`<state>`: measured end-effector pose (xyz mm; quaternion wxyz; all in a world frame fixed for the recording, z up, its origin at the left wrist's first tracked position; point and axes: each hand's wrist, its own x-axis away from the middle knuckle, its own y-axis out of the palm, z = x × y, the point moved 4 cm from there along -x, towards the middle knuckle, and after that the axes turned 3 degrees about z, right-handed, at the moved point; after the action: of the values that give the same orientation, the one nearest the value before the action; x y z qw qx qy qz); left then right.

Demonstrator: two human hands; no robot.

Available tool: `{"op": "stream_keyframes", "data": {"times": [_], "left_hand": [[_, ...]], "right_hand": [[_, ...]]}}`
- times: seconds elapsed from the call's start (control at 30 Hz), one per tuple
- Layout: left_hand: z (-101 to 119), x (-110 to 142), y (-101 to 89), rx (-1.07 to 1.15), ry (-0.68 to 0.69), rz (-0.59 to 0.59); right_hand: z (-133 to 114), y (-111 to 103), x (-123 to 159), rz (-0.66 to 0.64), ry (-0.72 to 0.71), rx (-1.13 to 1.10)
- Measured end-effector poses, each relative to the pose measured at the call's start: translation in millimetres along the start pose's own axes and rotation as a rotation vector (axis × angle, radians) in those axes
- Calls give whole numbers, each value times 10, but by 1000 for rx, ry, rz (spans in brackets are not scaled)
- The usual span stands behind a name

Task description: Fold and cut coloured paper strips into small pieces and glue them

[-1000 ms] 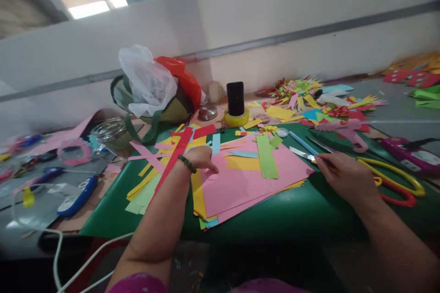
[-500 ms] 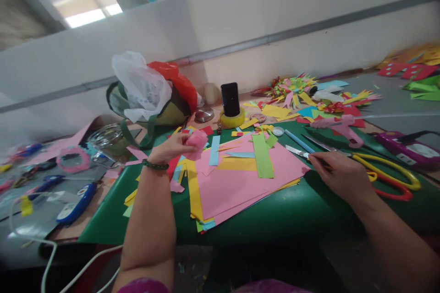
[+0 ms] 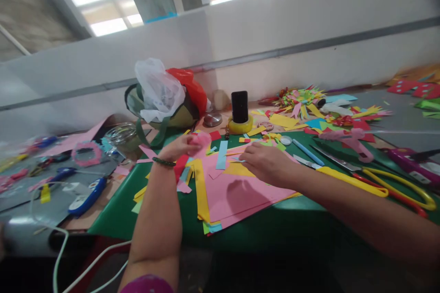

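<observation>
My left hand [image 3: 178, 147], a green bead bracelet on its wrist, is raised a little above the green mat [image 3: 295, 219] and closed round a crumpled pink paper piece [image 3: 200, 139]. My right hand [image 3: 264, 163] has crossed over the pile of pink sheets [image 3: 237, 192]. Its fingers are bent together at the coloured strips lying there, near a blue strip [image 3: 222, 154]. What they pinch, if anything, is too small to make out. A small craft knife [image 3: 305, 162] lies on the mat just right of that hand.
Yellow-handled scissors [image 3: 395, 183] and a pink glue gun [image 3: 347, 137] lie at the right. A phone [image 3: 239, 106] stands in a yellow tape roll [image 3: 239, 125] at the back, beside plastic bags [image 3: 160, 89]. A glass jar [image 3: 120, 133], blue tool [image 3: 85, 197] and white cable [image 3: 58, 256] are left.
My left hand lifted a crumpled pink piece off the pile. My right hand left the knife at the right and moved left over the pink sheets.
</observation>
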<state>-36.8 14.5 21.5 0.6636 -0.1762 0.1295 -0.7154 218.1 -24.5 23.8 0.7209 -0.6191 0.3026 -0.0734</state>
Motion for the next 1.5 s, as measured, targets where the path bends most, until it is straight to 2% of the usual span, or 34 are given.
{"op": "stream_keyframes", "data": {"times": [0.07,0.1,0.13,0.17,0.2,0.33,0.43,0.5,0.6,0.67,0.87,1.03,1.37,1.43,1.5], "left_hand": [[67,55,-246,259,129,342],[84,88,-329,355,173,460],[94,108,-369,405,194,517],[102,111,-364,407,195,509],[105,97,-315,356,176,441],[-21,0,96,-260,-62,-48],[-149,-60,228,-451,-177,-165],[-202,-95,155,-586,-206,-82],[-253,-109,-106,-876,-270,234],[-305,-110,-204,-943,-312,334],[-449,-179,-186,-964,-328,351],[-408,-176,-239,-931,-298,374],[-155,-5,-407,-850,-272,653],[-74,41,-416,-848,-252,715],[35,99,-418,-799,-174,781]], "right_hand": [[-89,170,-229,-95,-77,-33],[-142,256,-307,-123,-123,-52],[-199,344,-360,-153,-173,-70],[-251,429,-390,-187,-207,-84],[-292,507,-403,-219,-217,-95],[-341,635,-364,-224,-169,-132],[-286,568,-312,-247,-131,-120],[-233,496,-289,-277,-79,-84],[-200,412,-272,-261,-67,-58],[-201,408,-264,-248,-98,-53],[-179,467,-257,-252,-134,-32],[-162,442,-262,-243,-142,-35],[-74,406,-292,-197,-90,-24],[-55,373,-287,-159,-88,-22],[-25,330,-280,-70,-93,-27]]}}
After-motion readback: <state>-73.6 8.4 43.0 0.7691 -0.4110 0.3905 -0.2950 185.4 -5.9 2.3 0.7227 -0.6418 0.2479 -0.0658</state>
